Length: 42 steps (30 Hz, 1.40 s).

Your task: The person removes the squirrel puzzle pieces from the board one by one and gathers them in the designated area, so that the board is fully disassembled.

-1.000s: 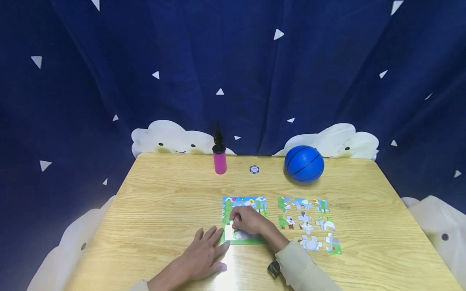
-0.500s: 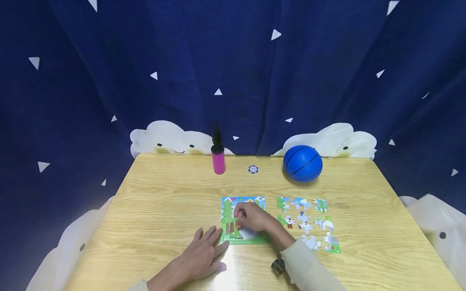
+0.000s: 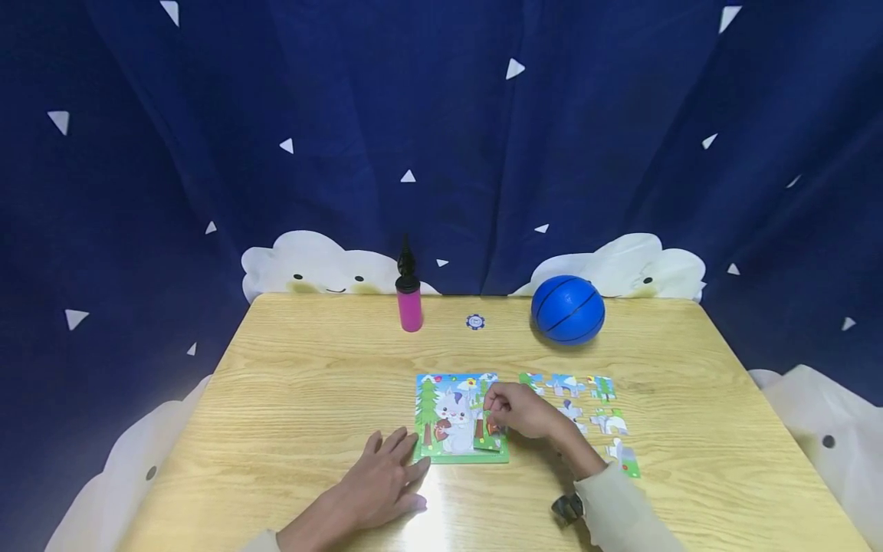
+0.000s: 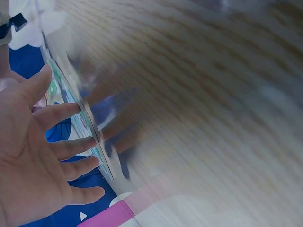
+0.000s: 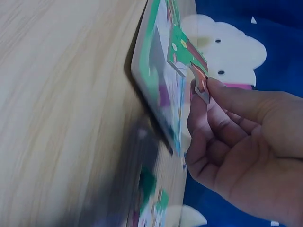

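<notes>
A jigsaw board [image 3: 455, 460] with a white squirrel and green trees lies flat on the wooden table. Over its lower right part, my right hand [image 3: 523, 410] pinches a jigsaw piece [image 3: 487, 435] with a tree trunk and grass. In the right wrist view, thumb and index finger grip the piece [image 5: 200, 78] by an orange tab, and it is tilted above the board. My left hand [image 3: 382, 479] rests palm down with spread fingers, its fingertips at the board's left edge. More loose jigsaw pieces [image 3: 610, 422] lie in rows to the right, some hidden behind my right hand and arm.
At the back of the table stand a pink pump with a black nozzle [image 3: 410, 309] and a blue ball [image 3: 569, 310]. Between them lies a small round chip [image 3: 475, 322]. A dark blue curtain [image 3: 441, 146] hangs behind the table.
My right hand has moved right with the jigsaw piece, from the board's lower left to its lower right. The squirrel picture is now uncovered. My left hand has stayed by the board.
</notes>
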Each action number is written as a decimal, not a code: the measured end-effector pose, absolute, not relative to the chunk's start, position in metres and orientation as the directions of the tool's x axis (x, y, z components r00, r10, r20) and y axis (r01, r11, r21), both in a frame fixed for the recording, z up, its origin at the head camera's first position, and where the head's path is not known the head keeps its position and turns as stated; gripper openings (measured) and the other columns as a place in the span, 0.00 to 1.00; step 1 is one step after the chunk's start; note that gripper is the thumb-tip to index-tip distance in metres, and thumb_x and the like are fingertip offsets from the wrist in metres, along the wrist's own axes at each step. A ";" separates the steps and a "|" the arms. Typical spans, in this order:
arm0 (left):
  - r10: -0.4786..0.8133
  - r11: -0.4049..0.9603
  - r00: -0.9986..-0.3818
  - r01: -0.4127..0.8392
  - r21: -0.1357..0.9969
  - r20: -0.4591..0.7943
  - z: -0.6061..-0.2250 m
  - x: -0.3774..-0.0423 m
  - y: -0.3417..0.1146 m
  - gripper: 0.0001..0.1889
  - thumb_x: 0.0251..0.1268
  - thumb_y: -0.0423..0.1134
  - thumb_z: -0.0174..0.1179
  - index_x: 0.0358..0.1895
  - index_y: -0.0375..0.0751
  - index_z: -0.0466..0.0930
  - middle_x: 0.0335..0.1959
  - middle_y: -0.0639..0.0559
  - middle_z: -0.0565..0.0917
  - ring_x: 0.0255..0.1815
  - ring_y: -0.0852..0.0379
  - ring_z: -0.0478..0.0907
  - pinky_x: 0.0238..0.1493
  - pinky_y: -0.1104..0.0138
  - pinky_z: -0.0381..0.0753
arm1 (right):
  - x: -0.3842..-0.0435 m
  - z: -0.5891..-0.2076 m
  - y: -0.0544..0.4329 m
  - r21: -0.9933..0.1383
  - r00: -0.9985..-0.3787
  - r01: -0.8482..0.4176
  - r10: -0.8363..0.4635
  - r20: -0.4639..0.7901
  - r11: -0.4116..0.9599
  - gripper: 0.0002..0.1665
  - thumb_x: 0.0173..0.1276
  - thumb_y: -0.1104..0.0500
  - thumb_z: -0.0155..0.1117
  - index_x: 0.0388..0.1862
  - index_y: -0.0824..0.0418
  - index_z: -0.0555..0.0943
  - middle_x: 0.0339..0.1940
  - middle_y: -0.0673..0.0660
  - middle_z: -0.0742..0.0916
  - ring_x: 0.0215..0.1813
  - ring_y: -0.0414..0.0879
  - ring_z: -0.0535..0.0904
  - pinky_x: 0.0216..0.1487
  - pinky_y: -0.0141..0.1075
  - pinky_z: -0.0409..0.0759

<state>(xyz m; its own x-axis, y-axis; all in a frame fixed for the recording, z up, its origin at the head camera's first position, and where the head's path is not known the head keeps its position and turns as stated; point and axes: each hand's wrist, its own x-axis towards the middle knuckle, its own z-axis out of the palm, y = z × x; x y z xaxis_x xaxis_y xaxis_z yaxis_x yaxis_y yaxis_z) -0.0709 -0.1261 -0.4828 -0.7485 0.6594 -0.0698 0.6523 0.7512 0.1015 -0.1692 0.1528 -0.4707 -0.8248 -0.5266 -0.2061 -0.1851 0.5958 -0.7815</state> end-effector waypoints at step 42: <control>0.669 0.741 -0.742 0.664 0.102 -0.034 -0.481 -0.076 -0.126 0.28 0.64 0.62 0.49 0.58 0.49 0.76 0.65 0.38 0.72 0.68 0.38 0.65 0.61 0.40 0.67 | -0.155 -0.475 0.220 -0.714 -0.848 -0.153 -0.462 -0.260 0.683 0.02 0.62 0.66 0.64 0.30 0.63 0.80 0.19 0.51 0.77 0.21 0.37 0.69 0.23 0.29 0.69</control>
<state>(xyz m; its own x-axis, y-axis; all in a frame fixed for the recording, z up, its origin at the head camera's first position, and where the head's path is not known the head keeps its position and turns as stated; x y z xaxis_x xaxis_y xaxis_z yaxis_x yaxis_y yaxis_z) -0.0757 -0.1261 -0.4805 -0.7421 0.6694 -0.0340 0.6638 0.7410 0.1019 -0.1554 0.2202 -0.4751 -0.8477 -0.4623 -0.2602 -0.1530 0.6827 -0.7145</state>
